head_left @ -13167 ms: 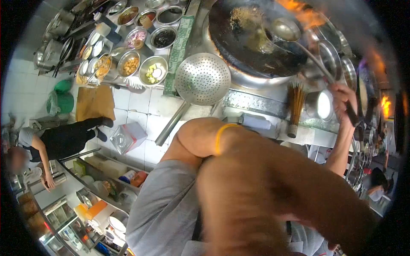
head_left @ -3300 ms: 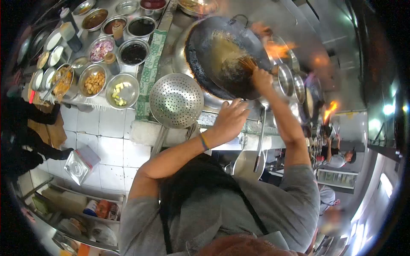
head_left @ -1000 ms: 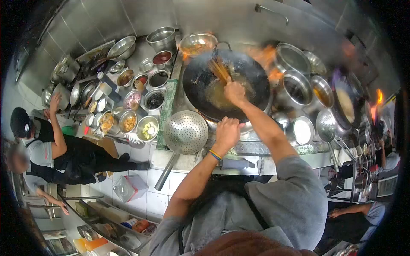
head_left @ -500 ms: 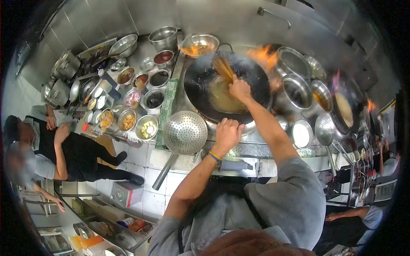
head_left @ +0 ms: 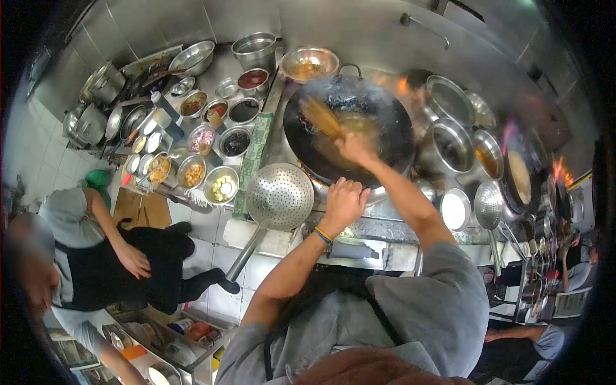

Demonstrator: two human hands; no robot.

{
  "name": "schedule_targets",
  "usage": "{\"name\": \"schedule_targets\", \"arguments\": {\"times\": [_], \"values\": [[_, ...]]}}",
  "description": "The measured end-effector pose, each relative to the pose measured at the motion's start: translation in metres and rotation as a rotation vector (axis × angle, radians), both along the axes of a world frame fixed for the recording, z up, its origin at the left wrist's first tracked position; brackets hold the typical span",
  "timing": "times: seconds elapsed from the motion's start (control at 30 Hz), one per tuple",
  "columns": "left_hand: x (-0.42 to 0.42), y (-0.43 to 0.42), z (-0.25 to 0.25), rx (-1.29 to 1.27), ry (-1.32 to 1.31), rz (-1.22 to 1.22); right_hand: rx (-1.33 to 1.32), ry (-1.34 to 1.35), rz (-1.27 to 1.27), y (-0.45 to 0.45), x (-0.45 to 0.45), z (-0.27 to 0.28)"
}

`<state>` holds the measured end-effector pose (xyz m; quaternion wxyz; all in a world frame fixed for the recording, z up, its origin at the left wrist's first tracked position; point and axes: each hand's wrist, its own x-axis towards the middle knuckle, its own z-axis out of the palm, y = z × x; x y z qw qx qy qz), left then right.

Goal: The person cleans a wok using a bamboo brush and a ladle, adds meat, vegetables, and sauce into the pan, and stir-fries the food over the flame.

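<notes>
While my right hand (head_left: 355,149) has the brush (head_left: 323,119) clenched by its near end, the bristles slant toward the far left inside the wok (head_left: 393,123). Wok sits straight ahead of me, murky liquid (head_left: 330,154) in the bottom. Step in hand, as I read it: working the brush across the wok's inside. My left hand (head_left: 346,200) lies folded at the near rim, thumb to the right, strainer (head_left: 280,196) just to its left. Next stroke calls, I judge, for a firm right grip and a steadied rim (hard sweeps could slop the liquid over).

Poorly seen: left fingertips are hidden, so I cannot tell whether that hand grasps the rim or merely presses. Bristles smear with blur; contact with the wok wall uncertain. Liquid's edge hazy. On the left, a co-worker (head_left: 109,263) is partly cut off by the view's dark edge.
</notes>
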<state>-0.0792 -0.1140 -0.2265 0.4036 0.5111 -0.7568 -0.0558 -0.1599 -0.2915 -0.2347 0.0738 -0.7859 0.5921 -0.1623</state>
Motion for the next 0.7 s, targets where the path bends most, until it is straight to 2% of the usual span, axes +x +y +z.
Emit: {"name": "schedule_targets", "arguments": {"times": [0.07, 0.17, 0.2, 0.23, 0.3, 0.33, 0.4, 0.5, 0.53, 0.63, 0.7], "values": [[-0.002, 0.003, -0.002, -0.009, -0.010, -0.001, 0.019, -0.139, -0.180, -0.015, -0.003, 0.004], [-0.002, 0.002, -0.002, 0.031, -0.019, -0.004, 0.109, -0.123, -0.053, -0.005, 0.013, -0.002], [-0.003, 0.001, -0.002, 0.017, -0.010, -0.009, 0.023, -0.103, 0.127, 0.008, 0.013, -0.009], [-0.003, 0.001, -0.005, 0.009, -0.002, -0.012, 0.190, -0.236, 0.219, 0.034, 0.012, 0.011], [0.001, -0.004, -0.003, -0.020, 0.002, -0.001, 0.037, -0.182, 0.334, 0.046, -0.002, 0.015], [0.000, -0.005, -0.002, -0.033, 0.001, 0.007, 0.118, -0.052, 0.296, 0.026, -0.006, 0.018], [-0.003, 0.003, -0.002, 0.014, -0.007, -0.007, 0.211, 0.018, 0.040, -0.005, -0.011, 0.023], [-0.002, 0.002, -0.001, 0.045, -0.027, -0.023, 0.023, -0.024, -0.089, -0.007, 0.006, 0.010], [0.000, 0.002, -0.002, 0.037, -0.022, -0.026, 0.041, 0.018, 0.038, 0.002, 0.005, 0.002], [0.002, 0.003, -0.006, 0.018, -0.011, -0.022, 0.084, 0.070, 0.255, 0.060, -0.001, 0.032], [0.000, 0.003, -0.004, 0.002, -0.017, -0.020, 0.011, 0.121, 0.146, 0.027, -0.014, 0.026]]}}
